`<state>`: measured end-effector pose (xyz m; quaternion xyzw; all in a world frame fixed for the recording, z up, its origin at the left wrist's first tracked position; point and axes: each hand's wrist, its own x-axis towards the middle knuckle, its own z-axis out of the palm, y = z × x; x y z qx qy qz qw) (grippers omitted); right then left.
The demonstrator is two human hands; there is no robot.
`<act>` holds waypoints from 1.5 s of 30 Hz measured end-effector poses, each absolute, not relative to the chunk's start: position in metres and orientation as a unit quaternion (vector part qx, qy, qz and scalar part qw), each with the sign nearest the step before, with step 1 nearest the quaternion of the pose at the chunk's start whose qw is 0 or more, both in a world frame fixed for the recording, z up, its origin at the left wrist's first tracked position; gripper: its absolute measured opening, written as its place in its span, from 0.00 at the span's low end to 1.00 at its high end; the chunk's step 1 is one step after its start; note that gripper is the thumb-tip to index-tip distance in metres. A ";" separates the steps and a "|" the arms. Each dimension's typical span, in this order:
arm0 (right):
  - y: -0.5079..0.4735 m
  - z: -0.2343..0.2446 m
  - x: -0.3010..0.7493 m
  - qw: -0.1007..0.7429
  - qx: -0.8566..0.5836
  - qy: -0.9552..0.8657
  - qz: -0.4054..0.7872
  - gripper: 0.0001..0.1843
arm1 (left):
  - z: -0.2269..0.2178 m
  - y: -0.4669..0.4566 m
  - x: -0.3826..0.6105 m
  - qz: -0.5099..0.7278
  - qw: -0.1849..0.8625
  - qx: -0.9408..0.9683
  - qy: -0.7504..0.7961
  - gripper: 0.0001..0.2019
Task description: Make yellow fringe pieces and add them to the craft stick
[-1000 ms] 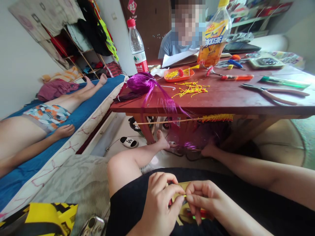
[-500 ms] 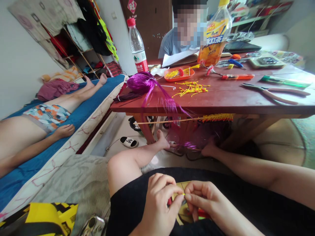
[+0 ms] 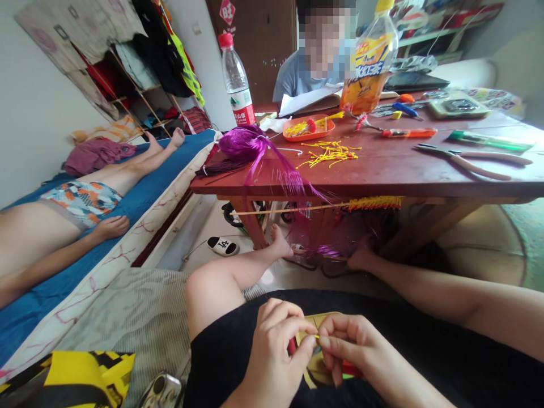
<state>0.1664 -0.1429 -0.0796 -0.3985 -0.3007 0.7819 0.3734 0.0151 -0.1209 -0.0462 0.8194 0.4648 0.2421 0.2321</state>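
Yellow strand (image 3: 317, 336) pinched over the lap between fingertips of left hand (image 3: 276, 354) and right hand (image 3: 355, 348), both gripping it, above a yellow card (image 3: 317, 323). Farther off, on the red table (image 3: 382, 170), scattered yellow strands (image 3: 329, 152) lying unworked (more in the orange tray (image 3: 309, 128)), purple fibre bundle (image 3: 250, 144) beside.

Your left hand (image 3: 272, 351) eases a touch lower and to the left. Its fingers part enough that a red piece (image 3: 292, 346) now shows under the thumb. Your right hand (image 3: 352, 345) sinks a little too, so more of the card (image 3: 329, 315) peeks out above its knuckles. The pinch on the strand (image 3: 317, 336) shifts slightly left. The big bottle (image 3: 369, 56) now sits a hair further left in your view.
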 end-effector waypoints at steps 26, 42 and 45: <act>-0.152 -0.082 0.163 0.360 -0.500 -0.448 0.648 0.16 | -0.057 -0.127 0.024 0.219 0.541 0.586 0.562 0.03; -0.150 -0.085 0.165 0.322 -0.528 -0.514 0.594 0.11 | -0.058 -0.119 0.022 0.187 0.546 0.578 0.577 0.02; -0.152 -0.083 0.165 0.317 -0.542 -0.524 0.576 0.11 | -0.057 -0.120 0.026 0.180 0.480 0.621 0.593 0.03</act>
